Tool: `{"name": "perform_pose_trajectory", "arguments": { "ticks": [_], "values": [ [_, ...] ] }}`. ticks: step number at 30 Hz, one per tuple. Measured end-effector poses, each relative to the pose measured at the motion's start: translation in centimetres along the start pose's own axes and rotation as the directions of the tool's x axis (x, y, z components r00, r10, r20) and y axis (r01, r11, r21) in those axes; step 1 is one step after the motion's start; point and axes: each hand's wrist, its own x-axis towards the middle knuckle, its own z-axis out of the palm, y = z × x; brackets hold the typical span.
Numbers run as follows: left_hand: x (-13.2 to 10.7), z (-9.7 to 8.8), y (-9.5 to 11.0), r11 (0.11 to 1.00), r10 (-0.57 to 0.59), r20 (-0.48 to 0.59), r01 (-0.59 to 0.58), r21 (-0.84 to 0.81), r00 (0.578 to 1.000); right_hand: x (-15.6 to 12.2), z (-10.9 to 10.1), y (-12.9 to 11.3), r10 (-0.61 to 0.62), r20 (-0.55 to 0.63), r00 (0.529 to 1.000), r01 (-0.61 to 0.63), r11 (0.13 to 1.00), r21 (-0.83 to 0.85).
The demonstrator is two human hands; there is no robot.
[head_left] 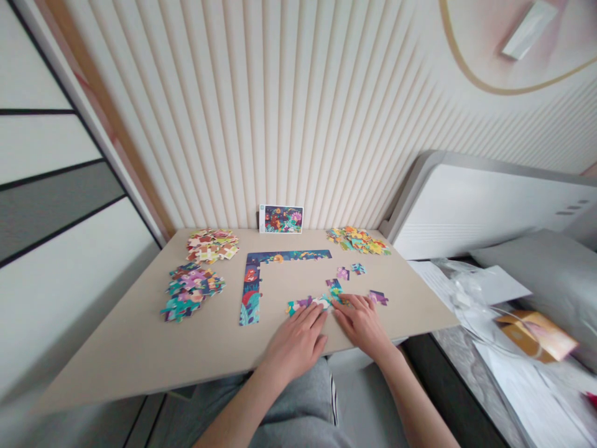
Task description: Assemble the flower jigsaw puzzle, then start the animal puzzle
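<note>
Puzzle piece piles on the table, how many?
3: the far pile on the left, the near pile on the left, and the pile on the far right. None looks hidden.

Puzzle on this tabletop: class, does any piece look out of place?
The purple puzzle piece sits alone to the right of the right hand, away from the L-shaped assembled border, so it looks stray.
</note>
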Motion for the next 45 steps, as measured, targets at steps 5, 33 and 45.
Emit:
{"name": "perform_pose_trajectory", "arguments": {
  "ticks": [5, 33, 45],
  "values": [
    [0.0, 0.0, -0.1, 1.000, 0.000, 0.008, 0.000, 0.001, 1.000, 0.0, 0.2, 0.0, 0.015, -0.018, 1.000, -0.015, 1.000, 0.006],
    [0.1, -0.3, 0.2, 1.000, -0.025, -0.011, 0.025, -0.004, 1.000, 0.1, 1.2, 3.2, -0.054, 0.005, 0.999, 0.053, 0.994, 0.098],
    [0.1, -0.1, 0.2, 1.000, -0.028, -0.003, 0.028, -0.009, 1.000, 0.9, -0.9, 2.0, -0.136, 0.081, 0.987, 0.135, 0.991, 0.026]
  ]
}}
